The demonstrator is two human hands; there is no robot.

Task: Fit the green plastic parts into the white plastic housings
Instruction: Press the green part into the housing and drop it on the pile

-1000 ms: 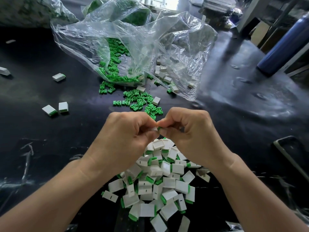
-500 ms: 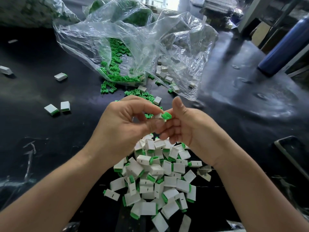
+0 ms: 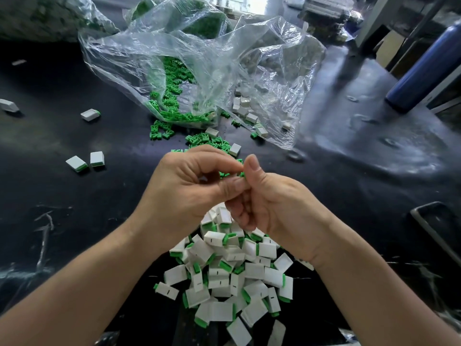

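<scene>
Black, scuffed work surface (image 3: pixel 74 221) throughout. Nearest the viewer, between the forearms, lies a heap of white housings (image 3: pixel 224 273) with green ends showing, loosely piled and many overlapping. Over the far edge of the heap the left hand (image 3: pixel 189 188) and right hand (image 3: pixel 272 203) meet. Both have fingers curled; the left thumb and forefinger tips close against the right thumb, which stands upright. Whatever is pinched there is hidden. A sliver of green shows at the contact point, and it cannot be told whether it is held or lies on the surface behind. Beyond the hands, loose green parts (image 3: pixel 207 141) are scattered on the surface, with one bare housing (image 3: pixel 234 149) at their right edge. To the left, two fitted pieces (image 3: pixel 84 162) sit side by side, well apart from the heap. Further back, a crumpled clear bag (image 3: pixel 199 58) spills more green parts; white housings lie in its right side. Far right — a blue cylinder (image 3: pixel 424 66)
</scene>
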